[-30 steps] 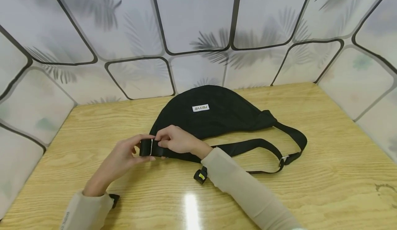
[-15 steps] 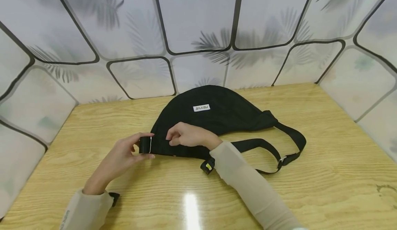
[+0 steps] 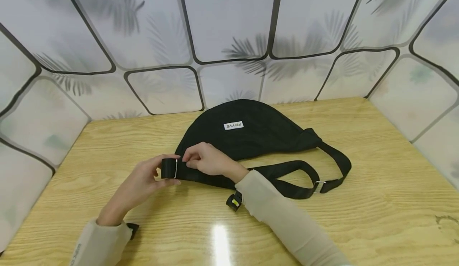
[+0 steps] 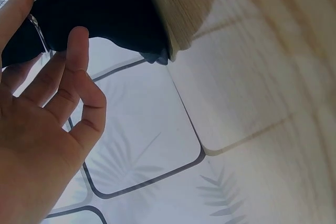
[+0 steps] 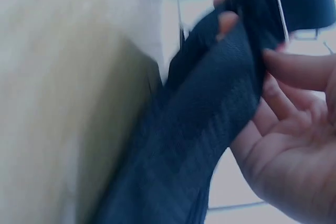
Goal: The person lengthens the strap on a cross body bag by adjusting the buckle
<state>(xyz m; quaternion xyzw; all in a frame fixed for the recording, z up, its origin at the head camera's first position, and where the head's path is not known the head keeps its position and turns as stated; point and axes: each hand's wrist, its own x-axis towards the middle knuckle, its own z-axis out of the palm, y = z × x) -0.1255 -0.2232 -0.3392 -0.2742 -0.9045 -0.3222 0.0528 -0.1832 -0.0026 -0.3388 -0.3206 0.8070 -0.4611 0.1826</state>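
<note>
A black crossbody bag [image 3: 247,128] lies on the table with its curved edge away from me. Its white label [image 3: 233,125] appears upside down. My left hand [image 3: 145,176] holds a folded loop of the black strap [image 3: 295,165] at a metal slide buckle [image 3: 176,168], thumb below and a finger above. Just right of that buckle, my right hand [image 3: 211,160] pinches the strap with thumb and index finger. In the right wrist view the strap [image 5: 194,119] runs blurred past my right hand [image 5: 299,124]. In the left wrist view, the bag's dark fabric [image 4: 115,9] hides part of the strap.
The light wood table [image 3: 358,226] is bounded by a patterned cloth [image 3: 229,18] at the back and sides. On the right, the rest of the strap curves round with a second metal slide buckle [image 3: 318,186]. My right wrist carries a small black device [image 3: 234,201].
My right hand drew right away from the left-hand buckle, then came back left beside it. The strap's right loop and its buckle shifted slightly left. My left hand kept its hold.
</note>
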